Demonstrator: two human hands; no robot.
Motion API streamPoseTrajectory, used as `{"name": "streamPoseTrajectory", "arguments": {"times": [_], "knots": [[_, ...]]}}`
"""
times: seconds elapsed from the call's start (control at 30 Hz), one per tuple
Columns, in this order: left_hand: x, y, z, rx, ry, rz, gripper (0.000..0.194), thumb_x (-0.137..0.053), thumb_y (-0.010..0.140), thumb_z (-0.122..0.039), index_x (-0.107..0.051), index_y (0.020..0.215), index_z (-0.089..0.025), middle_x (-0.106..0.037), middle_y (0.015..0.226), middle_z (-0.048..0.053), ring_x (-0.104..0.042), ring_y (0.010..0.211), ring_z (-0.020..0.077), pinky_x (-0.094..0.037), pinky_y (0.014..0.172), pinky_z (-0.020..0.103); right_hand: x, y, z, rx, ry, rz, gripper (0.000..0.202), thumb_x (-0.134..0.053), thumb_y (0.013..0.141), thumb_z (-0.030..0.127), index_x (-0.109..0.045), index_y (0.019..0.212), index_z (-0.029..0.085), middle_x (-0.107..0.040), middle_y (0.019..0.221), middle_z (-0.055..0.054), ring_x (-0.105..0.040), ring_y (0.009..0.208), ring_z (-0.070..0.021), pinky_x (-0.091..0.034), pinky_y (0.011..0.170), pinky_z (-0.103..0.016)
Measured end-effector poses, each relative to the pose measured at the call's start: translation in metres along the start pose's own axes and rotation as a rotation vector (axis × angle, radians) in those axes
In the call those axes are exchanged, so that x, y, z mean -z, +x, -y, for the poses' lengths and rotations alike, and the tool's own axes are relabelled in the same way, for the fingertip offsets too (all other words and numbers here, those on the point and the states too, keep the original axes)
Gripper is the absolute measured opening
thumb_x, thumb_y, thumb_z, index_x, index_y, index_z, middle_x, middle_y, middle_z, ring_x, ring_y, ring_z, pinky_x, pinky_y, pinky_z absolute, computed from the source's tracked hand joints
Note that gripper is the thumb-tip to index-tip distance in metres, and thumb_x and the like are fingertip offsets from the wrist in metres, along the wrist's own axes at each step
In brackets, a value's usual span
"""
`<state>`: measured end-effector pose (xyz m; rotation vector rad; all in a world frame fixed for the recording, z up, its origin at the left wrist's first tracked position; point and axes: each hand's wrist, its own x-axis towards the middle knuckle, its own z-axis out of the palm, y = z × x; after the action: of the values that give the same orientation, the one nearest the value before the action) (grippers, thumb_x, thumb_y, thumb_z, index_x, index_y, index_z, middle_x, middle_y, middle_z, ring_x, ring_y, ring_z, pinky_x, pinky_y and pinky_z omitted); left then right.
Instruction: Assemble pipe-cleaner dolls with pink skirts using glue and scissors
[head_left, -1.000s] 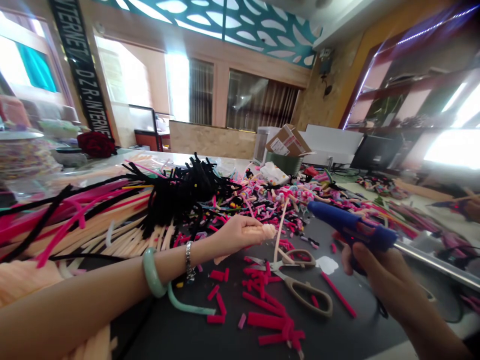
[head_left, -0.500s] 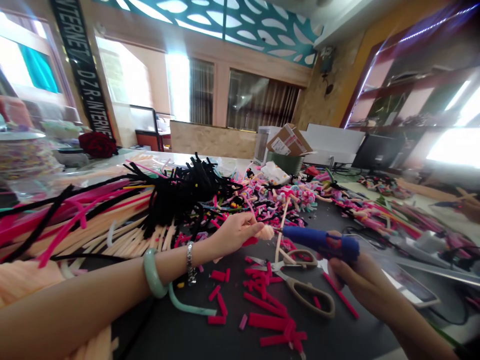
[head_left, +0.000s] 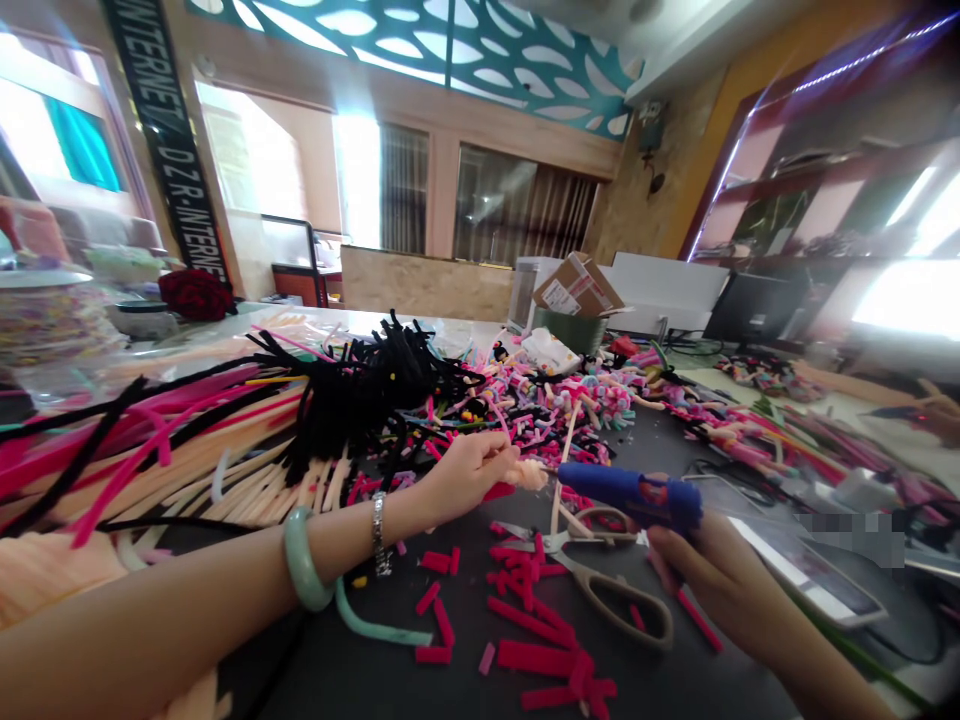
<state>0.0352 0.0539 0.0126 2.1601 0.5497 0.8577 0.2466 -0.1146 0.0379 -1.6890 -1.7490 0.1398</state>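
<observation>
My left hand (head_left: 471, 475), with fingers pinched, holds a small peach fuzzy piece (head_left: 532, 474), which looks like bent pipe cleaner. A red piece (head_left: 498, 491) shows just under those fingers. My right hand (head_left: 694, 555) is wrapped round a blue glue gun (head_left: 622, 490). Its nozzle points left and reaches close to the peach piece; whether they touch I cannot tell. Below the gun lie scissors (head_left: 626, 600) with beige handles, blades apart. Several short red pipe cleaner pieces (head_left: 536, 655) are scattered beside them on the dark table (head_left: 360, 685).
Long peach, pink and black pipe cleaner stems (head_left: 217, 440) are heaped at the left, with a black bundle (head_left: 360, 390) on top. Small colourful figures (head_left: 592, 390) pile up behind my hands. A phone-like device (head_left: 806, 570) lies at the right. Another person's hand (head_left: 941, 415) shows at the far right.
The glue gun and my right hand have shifted slightly left and down. My left hand has dropped a little with the peach piece still in its fingers.
</observation>
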Motion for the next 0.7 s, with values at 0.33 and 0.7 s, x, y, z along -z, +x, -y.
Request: {"name": "streamPoseTrajectory", "arguments": {"times": [0.33, 0.7], "knots": [[0.0009, 0.0002, -0.0017, -0.011, 0.051, -0.003, 0.037, -0.04, 0.092, -0.039, -0.04, 0.063, -0.017, -0.035, 0.059, -0.005, -0.034, 0.058, 0.0098, -0.024, 0.055, 0.023, -0.0016, 0.0011, -0.0042, -0.03, -0.046, 0.008, 0.046, -0.04, 0.083, 0.053, -0.047, 0.046, 0.024, -0.055, 0.038, 0.0, -0.051, 0.038, -0.0167, -0.036, 0.041, -0.028], [0.0034, 0.002, -0.0011, -0.011, 0.061, -0.003, 0.036, -0.04, 0.092, -0.036, -0.039, 0.062, -0.016, -0.035, 0.06, -0.005, -0.033, 0.058, 0.0093, -0.024, 0.055, 0.023, -0.0024, -0.001, -0.0007, -0.052, 0.02, -0.009, 0.043, -0.044, 0.081, 0.051, -0.045, 0.048, 0.024, -0.052, 0.041, 0.001, -0.051, 0.037, -0.0152, -0.041, 0.041, -0.027]]}}
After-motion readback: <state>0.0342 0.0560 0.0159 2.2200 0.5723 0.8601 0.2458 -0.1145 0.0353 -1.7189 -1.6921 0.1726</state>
